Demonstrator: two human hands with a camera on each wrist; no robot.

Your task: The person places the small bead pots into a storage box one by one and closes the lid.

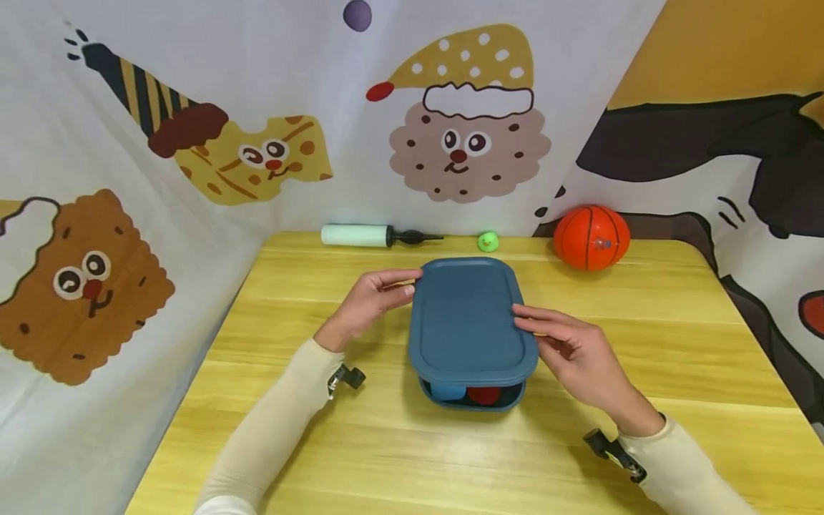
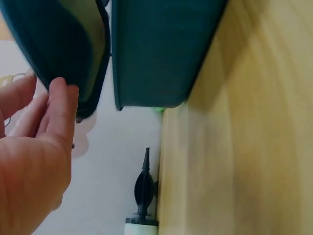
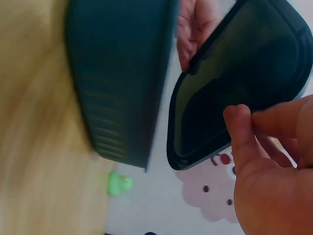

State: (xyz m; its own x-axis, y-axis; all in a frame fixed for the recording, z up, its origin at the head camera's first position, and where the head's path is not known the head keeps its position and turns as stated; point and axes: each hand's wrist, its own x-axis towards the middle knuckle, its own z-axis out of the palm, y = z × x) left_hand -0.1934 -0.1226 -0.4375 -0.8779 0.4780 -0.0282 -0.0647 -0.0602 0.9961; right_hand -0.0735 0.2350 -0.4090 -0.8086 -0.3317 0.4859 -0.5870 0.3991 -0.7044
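Observation:
A dark blue rectangular lid (image 1: 470, 318) is held above a matching storage box (image 3: 122, 83), with a gap between them in both wrist views. My left hand (image 1: 367, 304) pinches the lid's left edge near its far corner. On the opposite side, the fingers of my right hand (image 1: 582, 357) grip the lid's right edge. Under the lid's near end, a light blue item (image 1: 448, 390) and a red item (image 1: 484, 395) show inside the box; the lid hides the rest of the contents.
Along the table's back edge lie a pale green hand pump (image 1: 357, 235) with a black nozzle, a small green rubber duck (image 1: 488, 242) and an orange toy basketball (image 1: 591, 238). Behind the wooden table (image 1: 309, 429) hangs a cloth with cartoon prints.

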